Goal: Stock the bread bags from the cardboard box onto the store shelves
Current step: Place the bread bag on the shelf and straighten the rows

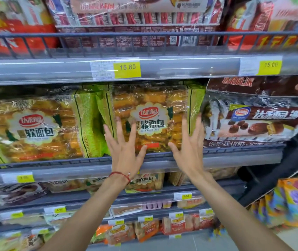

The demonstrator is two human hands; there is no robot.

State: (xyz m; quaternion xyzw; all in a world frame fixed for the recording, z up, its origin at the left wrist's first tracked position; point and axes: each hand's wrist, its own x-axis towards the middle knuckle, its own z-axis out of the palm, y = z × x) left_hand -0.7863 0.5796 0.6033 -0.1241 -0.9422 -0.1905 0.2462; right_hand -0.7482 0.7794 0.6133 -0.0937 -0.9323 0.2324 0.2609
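A green-edged bread bag (151, 105) full of golden rolls stands upright on the middle shelf (54, 163), facing me. My left hand (124, 147) lies flat against its lower left front, fingers spread. My right hand (189, 147) lies flat against its lower right front, fingers also spread. Neither hand grips the bag. A second bread bag (34, 127) of the same kind stands just to its left. The cardboard box is out of view.
A brown chocolate pie bag (258, 118) stands right of the bread bag. The upper shelf (36, 69) carries red packs behind a wire rail and yellow price tags. Lower shelves hold smaller bread packs. Colourful packets (293, 201) hang at the right.
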